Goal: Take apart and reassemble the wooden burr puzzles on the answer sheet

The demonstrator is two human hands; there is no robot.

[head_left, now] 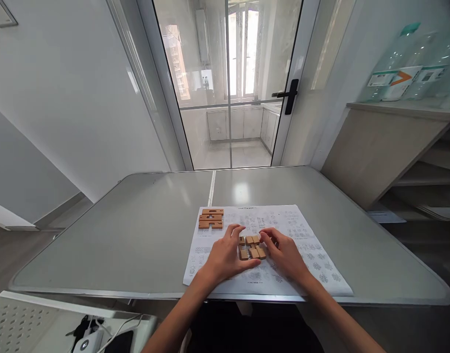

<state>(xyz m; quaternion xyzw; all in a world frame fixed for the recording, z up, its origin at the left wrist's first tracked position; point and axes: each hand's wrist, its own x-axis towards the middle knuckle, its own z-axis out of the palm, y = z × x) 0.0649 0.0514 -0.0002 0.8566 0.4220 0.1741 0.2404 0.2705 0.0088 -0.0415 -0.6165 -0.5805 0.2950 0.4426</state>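
Several light wooden burr puzzle pieces (253, 253), notched and blocky, lie grouped on a printed sheet (228, 287). My left hand (226, 252) curves around their left side, thumb and fingers spread apart, the thumb along the near edge. On the right, my right hand (283, 250) has its fingers curled and its thumb and fingertips together at the edge of the group. What sits between those fingertips is partly hidden. Farther back on the sheet's left corner, three darker notched wooden pieces (211, 217) lie in parallel, one behind another.
The sheet, printed with small diagrams, lies on a grey table (136, 235) with a metal rim. Behind stands a glass door (230, 122) with a black handle. Plastic bottles (405, 68) stand on a right-hand shelf. A white cart (33, 318) with cables is at lower left.
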